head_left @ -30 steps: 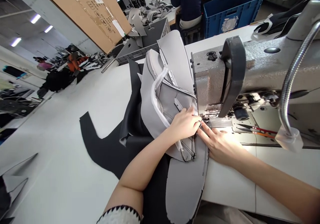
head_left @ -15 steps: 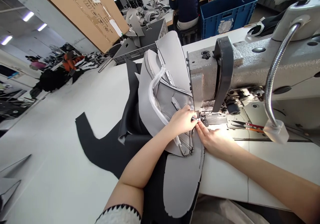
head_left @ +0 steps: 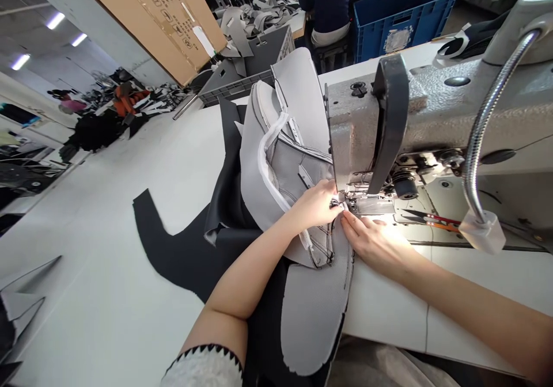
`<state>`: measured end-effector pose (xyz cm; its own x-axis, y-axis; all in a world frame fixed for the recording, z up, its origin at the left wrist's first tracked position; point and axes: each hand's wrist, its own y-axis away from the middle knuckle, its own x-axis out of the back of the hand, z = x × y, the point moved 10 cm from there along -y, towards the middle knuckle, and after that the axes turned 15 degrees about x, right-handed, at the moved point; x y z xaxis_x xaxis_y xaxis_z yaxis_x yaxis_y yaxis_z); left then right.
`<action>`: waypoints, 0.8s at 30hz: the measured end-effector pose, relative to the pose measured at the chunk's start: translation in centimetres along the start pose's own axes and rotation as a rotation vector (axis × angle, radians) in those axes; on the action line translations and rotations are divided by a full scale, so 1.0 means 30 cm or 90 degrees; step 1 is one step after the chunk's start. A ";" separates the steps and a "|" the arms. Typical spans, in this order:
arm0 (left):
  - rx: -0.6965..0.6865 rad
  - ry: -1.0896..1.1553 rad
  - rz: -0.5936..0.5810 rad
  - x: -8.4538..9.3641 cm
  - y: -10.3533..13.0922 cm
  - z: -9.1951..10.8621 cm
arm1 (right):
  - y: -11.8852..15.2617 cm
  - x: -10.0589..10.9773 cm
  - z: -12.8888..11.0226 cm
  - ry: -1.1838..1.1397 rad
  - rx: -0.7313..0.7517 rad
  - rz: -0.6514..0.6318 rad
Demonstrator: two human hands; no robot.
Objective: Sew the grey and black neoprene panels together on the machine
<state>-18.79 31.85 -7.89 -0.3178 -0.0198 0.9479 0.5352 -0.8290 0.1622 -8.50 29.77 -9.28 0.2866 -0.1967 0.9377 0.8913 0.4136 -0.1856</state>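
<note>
A grey sewn fabric cover (head_left: 257,171) with white piping and dark seam edges lies bunched on the table, partly under the head of a sewing machine (head_left: 352,145). My left hand (head_left: 316,205) is closed, pinching the cover's edge right beside the presser foot. Close by on the right, my right hand (head_left: 378,246) has its fingertips pressed together on the same seam edge, with its other fingers curled. The needle and the exact stitch point are hidden by the fingers and the machine. Below my hands a grey flap (head_left: 311,318) hangs toward the table's front edge over black material.
Thread snips (head_left: 432,220) with orange handles lie on the machine bed under a flexible lamp (head_left: 483,231). Black material (head_left: 173,254) spreads leftward over the white table (head_left: 108,295). Behind stand a grey crate (head_left: 235,90), a cardboard box (head_left: 173,24), a blue bin (head_left: 401,24) and a seated person (head_left: 328,1).
The view has shifted slightly, so the background sits a little farther right. Both hands stay at the seam by the presser foot; the fabric has barely moved.
</note>
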 end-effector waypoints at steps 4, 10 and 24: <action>-0.018 0.020 -0.010 -0.009 -0.007 -0.006 | -0.015 -0.006 0.031 -0.052 -0.037 -0.049; -0.025 0.031 -0.023 -0.007 -0.012 0.005 | -0.008 -0.002 0.038 -0.013 -0.054 -0.039; -0.059 0.098 -0.016 0.021 -0.032 0.081 | 0.066 -0.012 0.036 0.001 0.037 -0.011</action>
<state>-17.60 33.99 -6.77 -0.4498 -0.0776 0.8898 0.4539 -0.8779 0.1529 -7.22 31.63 -9.67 0.2722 -0.2061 0.9399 0.8745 0.4605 -0.1523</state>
